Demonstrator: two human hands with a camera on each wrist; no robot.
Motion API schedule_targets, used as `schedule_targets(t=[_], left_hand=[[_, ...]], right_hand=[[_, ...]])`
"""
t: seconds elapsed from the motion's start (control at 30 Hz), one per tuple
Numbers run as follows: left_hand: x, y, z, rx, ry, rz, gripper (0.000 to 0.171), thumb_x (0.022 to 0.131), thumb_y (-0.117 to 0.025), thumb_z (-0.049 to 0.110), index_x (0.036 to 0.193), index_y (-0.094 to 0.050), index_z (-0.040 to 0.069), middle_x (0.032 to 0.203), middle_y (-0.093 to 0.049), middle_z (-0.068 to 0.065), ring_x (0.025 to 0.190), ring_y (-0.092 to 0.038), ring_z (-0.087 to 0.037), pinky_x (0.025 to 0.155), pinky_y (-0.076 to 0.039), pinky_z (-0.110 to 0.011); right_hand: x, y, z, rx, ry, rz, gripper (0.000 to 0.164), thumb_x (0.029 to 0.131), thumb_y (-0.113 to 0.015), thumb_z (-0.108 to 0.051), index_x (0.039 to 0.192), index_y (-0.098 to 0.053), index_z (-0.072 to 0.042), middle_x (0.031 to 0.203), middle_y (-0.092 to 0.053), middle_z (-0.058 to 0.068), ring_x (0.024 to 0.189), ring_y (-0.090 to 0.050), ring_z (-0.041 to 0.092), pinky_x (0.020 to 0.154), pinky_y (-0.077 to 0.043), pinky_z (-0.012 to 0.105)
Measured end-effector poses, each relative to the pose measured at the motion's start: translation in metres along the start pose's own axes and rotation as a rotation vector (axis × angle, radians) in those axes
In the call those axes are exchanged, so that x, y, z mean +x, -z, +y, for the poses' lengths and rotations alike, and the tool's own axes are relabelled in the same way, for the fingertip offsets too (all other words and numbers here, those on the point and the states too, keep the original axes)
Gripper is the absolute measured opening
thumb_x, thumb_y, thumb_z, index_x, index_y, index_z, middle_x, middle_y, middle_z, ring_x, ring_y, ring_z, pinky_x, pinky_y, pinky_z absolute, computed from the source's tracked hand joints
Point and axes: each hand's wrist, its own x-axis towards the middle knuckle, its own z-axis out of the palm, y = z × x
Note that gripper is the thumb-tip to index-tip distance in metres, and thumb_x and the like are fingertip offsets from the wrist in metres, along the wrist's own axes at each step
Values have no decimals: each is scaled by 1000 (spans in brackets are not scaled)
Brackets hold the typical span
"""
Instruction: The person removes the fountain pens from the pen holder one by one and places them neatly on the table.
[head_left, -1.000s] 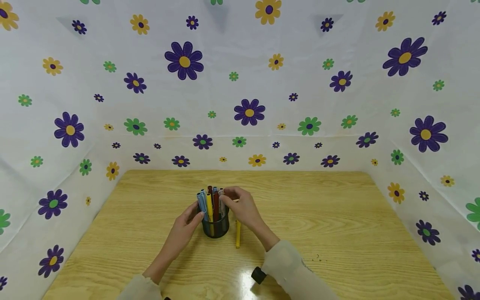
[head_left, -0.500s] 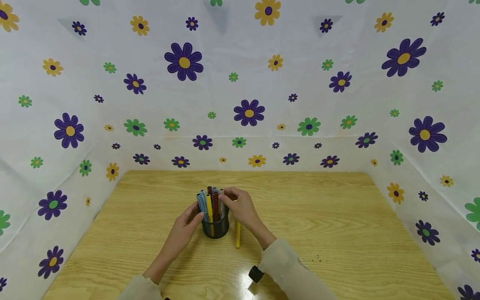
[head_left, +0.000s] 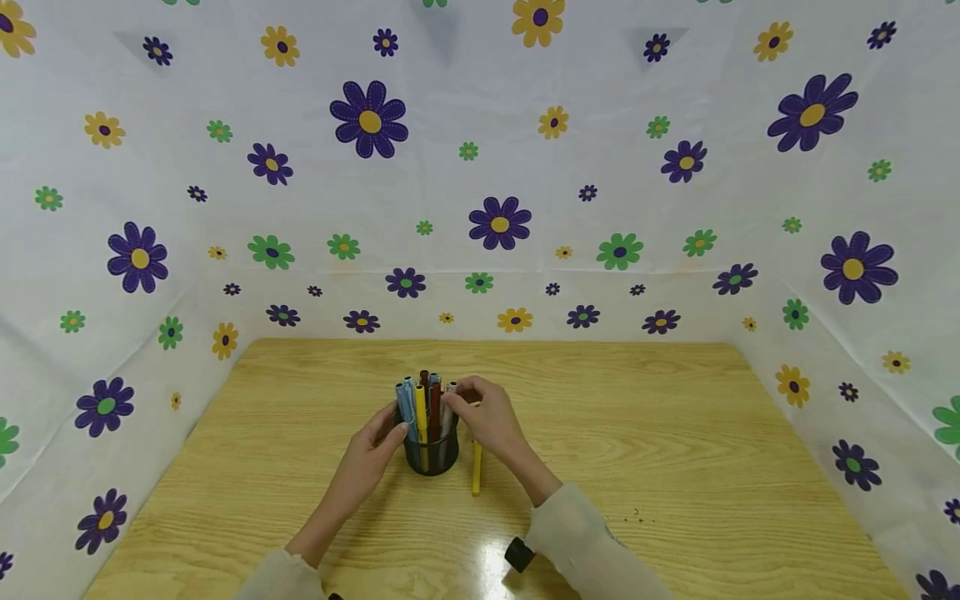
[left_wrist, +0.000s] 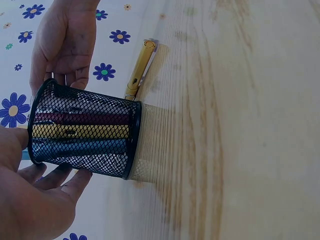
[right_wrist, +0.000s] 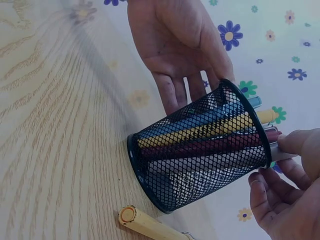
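Note:
A black mesh pen holder (head_left: 431,458) stands upright on the table, full of pens. Light blue pens (head_left: 405,402), a yellow pen (head_left: 421,408) and dark red pens (head_left: 435,404) rise above its rim. My left hand (head_left: 369,448) holds the holder's left side, thumb toward the front and fingers around the mesh. On the other side, my right hand (head_left: 489,417) pinches a grey-white pen (right_wrist: 281,152) between thumb and fingers at the rim; its lower part is inside the mesh. Another yellow pen (head_left: 476,471) lies on the table just right of the holder.
The wood-grain table (head_left: 660,433) is enclosed by a white flowered cloth (head_left: 600,167) at the back and both sides. Small dark marks (head_left: 637,517) show on the table at right. A black device (head_left: 519,554) sits at my right wrist.
My right hand has shifted slightly right, and the grey-white pen leans a little further that way. My left hand and the holder stay practically in place.

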Motion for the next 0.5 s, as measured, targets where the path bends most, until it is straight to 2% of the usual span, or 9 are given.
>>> schedule_targets(t=[0.27, 0.5], left_hand=[[2, 0, -1, -19, -3, -4, 63, 109, -56, 35, 160, -35, 6, 157, -43, -21, 145, -42, -37, 116, -37, -54], [1, 0, 0, 10, 8, -2, 63, 109, -56, 34, 160, -35, 4, 157, -43, -23, 144, -42, -39, 116, -38, -55]], right_hand=[[-2, 4, -2, 9, 8, 17, 19, 101, -70, -24, 104, -73, -6, 100, -71, 5, 95, -67, 22, 85, -58, 40], [-3, 4, -3, 14, -10, 18, 15, 100, -71, -22, 103, -73, -7, 99, -71, 4, 95, -67, 21, 85, -58, 40]])
